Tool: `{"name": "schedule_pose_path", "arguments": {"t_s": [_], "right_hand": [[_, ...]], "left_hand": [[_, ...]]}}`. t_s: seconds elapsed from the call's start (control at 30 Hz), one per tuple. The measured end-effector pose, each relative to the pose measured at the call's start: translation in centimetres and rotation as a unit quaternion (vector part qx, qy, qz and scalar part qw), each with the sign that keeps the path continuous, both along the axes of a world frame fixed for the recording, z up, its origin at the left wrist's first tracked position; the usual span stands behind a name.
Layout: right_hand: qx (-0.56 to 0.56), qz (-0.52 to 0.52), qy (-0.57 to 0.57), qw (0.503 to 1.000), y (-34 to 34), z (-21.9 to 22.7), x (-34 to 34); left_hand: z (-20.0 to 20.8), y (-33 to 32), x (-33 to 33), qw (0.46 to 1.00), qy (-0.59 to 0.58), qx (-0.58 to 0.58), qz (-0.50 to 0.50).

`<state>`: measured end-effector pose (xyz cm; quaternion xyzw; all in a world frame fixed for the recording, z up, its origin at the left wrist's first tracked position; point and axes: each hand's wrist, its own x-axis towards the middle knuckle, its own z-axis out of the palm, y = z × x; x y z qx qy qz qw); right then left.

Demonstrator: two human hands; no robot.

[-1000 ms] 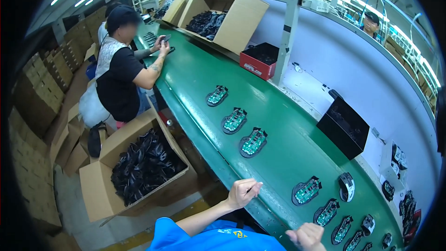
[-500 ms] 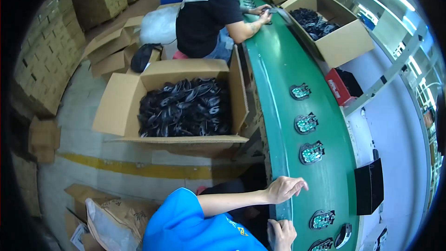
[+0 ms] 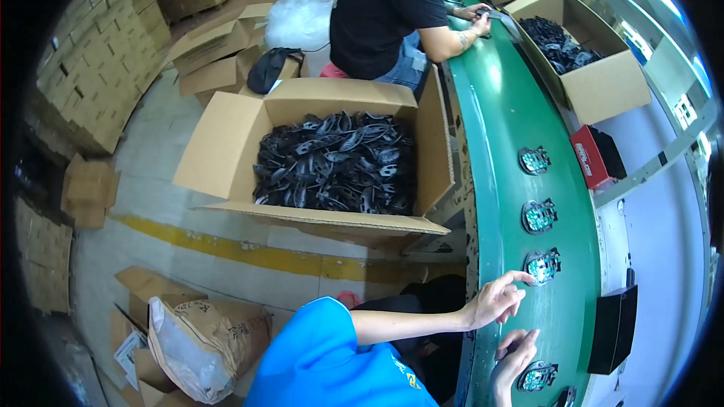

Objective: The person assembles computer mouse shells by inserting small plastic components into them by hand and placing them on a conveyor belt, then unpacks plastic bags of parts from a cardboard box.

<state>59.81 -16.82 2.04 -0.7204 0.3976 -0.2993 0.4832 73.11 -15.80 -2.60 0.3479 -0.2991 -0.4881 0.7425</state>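
Observation:
On the green conveyor belt (image 3: pixel 483 203) lie several black shells with green circuit boards, in a loose row. My left hand (image 3: pixel 494 303) is over the belt, index finger stretched out and the other fingers loosely bent. Its fingertip is at the near edge of one board assembly (image 3: pixel 543 266); whether it touches cannot be told. My right hand (image 3: pixel 516 356) is closer to me, fingers curled, with something dark between them that I cannot make out. Just beyond its wrist rests another board assembly (image 3: pixel 537 377). Two more, a middle one (image 3: pixel 539 215) and a far one (image 3: pixel 535 160), lie farther up.
Left of the belt stands an open carton (image 3: pixel 219 147) full of black plastic parts (image 3: pixel 335 166). Another carton (image 3: pixel 607 87), a red box (image 3: pixel 592 158) and a black box (image 3: pixel 612 330) line the right side. A co-worker (image 3: pixel 385 19) sits farther up, handling a dark part.
The view has shifted, so the scene sits farther right. My left hand has reached to a board assembly. My right hand has moved from the belt's near edge out over the belt.

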Motion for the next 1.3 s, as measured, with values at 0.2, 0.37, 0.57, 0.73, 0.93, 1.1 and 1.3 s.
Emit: {"name": "schedule_pose_path", "arguments": {"t_s": [0.2,0.37,0.57,0.73,0.93,1.1,1.3], "right_hand": [[-0.163,0.225,0.002,0.961,0.5,-1.0,5.2],[-0.142,0.243,0.104,0.954,-0.1,-3.5,5.8],[-0.149,0.241,0.126,0.951,-0.8,-2.8,8.9],[-0.213,0.247,0.096,0.94,-1.4,-2.3,13.7],[-0.35,0.45,0.209,0.794,0.8,-3.7,19.7],[-0.295,0.591,0.288,0.693,2.5,-6.3,19.6],[-0.338,0.592,0.36,0.636,1.8,-7.9,18.6]], "left_hand": [[4.7,9.4,10.6,0.993,-0.06,-0.058,0.087],[3.2,18.6,23.8,0.696,-0.573,0.222,0.371],[-4.5,22.9,19.0,0.757,-0.528,0.371,0.104],[-7.4,22.9,16.3,0.661,-0.614,0.411,0.134],[-7.9,22.8,16.1,0.67,-0.605,0.415,0.117],[-8.5,22.6,15.8,0.667,-0.603,0.423,0.107],[-8.3,22.5,16.4,0.674,-0.613,0.402,0.087]]}}
